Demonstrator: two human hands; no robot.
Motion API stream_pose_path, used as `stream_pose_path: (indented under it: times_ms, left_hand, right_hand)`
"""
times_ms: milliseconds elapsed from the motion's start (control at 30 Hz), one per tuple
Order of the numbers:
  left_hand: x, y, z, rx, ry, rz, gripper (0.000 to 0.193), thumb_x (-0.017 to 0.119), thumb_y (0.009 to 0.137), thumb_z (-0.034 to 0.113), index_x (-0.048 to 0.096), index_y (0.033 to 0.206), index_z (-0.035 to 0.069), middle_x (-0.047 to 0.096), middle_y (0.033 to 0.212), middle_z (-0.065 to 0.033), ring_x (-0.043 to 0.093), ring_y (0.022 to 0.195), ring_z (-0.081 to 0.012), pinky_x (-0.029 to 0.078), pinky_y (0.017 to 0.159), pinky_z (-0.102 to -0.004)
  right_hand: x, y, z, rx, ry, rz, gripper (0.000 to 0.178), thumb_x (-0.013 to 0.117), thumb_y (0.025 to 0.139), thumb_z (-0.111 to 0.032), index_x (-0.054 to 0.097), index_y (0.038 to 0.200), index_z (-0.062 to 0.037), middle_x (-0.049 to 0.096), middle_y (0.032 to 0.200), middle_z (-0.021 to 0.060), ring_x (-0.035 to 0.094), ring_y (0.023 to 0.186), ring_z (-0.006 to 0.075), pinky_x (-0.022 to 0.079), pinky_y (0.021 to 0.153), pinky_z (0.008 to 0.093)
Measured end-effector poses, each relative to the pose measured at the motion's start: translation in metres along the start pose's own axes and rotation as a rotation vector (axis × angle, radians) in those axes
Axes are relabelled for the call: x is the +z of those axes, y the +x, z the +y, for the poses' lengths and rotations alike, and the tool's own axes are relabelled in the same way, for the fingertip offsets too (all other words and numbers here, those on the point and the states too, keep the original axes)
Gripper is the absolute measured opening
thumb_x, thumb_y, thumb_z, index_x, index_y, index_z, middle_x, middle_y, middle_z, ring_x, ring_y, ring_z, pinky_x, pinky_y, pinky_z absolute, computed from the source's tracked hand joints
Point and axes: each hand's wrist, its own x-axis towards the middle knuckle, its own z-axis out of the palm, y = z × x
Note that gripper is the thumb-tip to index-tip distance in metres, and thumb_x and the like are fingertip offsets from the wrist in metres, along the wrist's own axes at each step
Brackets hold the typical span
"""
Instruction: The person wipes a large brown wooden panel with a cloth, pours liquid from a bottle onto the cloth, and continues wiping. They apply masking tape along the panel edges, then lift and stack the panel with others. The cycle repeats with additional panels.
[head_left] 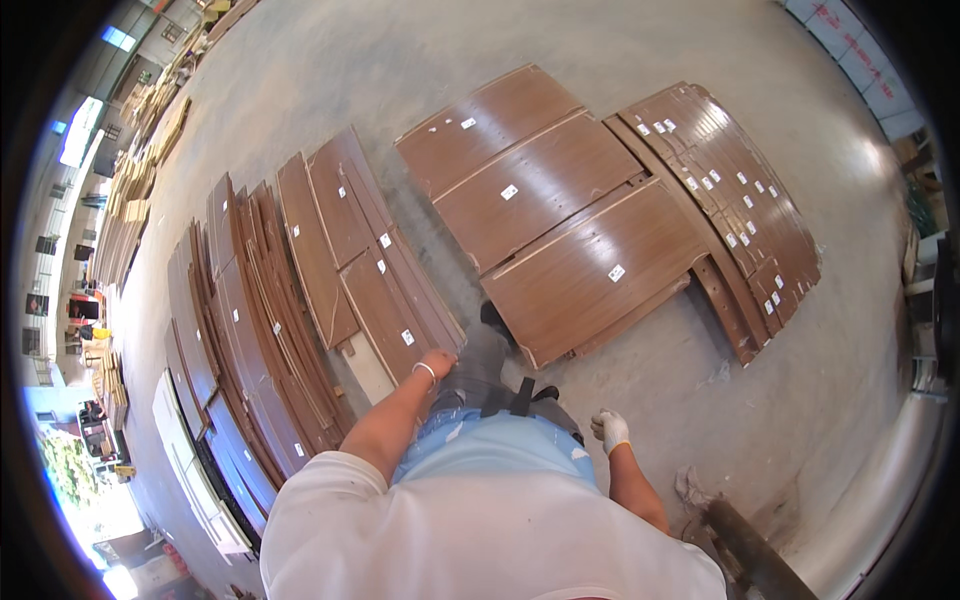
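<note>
On the concrete floor (330, 70): brown panel stacks, white labels.
Left hand (438, 362): bare, wristband; at near end of long panels (385, 270); grip curled, cannot tell whether pinching.
Right hand (610, 428): white glove, loosely curled, empty, apart from wide panels (560, 230).
Step, judged: reaching for the nearest long panel.
Next move calls for: firm hold on that panel's near edge.

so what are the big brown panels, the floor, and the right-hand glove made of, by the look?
Big brown panels: probably wood-grain laminated board, semi-gloss; pale core shows at the edges, white stickers on the faces. Floor: looks like polished concrete, grey with glare. Glove on the right hand: white, likely knit fabric; weave too small to confirm.
</note>
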Motion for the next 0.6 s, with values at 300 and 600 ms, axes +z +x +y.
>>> stream_pose_path:
  times_ms: [300, 600]
  left_hand:
    - [-0.092, 0.071, -0.064, -0.053, 0.189, 0.05, 0.036, 0.067, 0.092, 0.035, 0.081, 0.105, 0.003, 0.078, 0.107, -0.0222, 0.074, 0.103, -0.0392, 0.057, 0.096, -0.0451]
    - [-0.281, 0.366, -0.094, -0.071, 0.46, -0.094, 0.04, 0.063, 0.095, 0.03, 0.075, 0.121, 0.003, 0.073, 0.123, -0.0259, 0.069, 0.116, -0.0437, 0.054, 0.103, -0.0492]
  right_hand:
    - [0.059, 0.043, -0.004, 0.235, -0.278, 0.057, 0.049, 0.065, 0.082, -0.004, 0.067, 0.131, -0.0003, 0.064, 0.075, 0.0039, 0.056, 0.06, 0.0114, 0.04, 0.052, 0.0288]
    - [0.225, 0.172, -0.098, 0.292, -0.176, 0.218, 0.044, 0.056, 0.094, -0.006, 0.06, 0.138, -0.001, 0.067, 0.085, 0.0076, 0.055, 0.059, 0.0117, 0.04, 0.051, 0.0259]
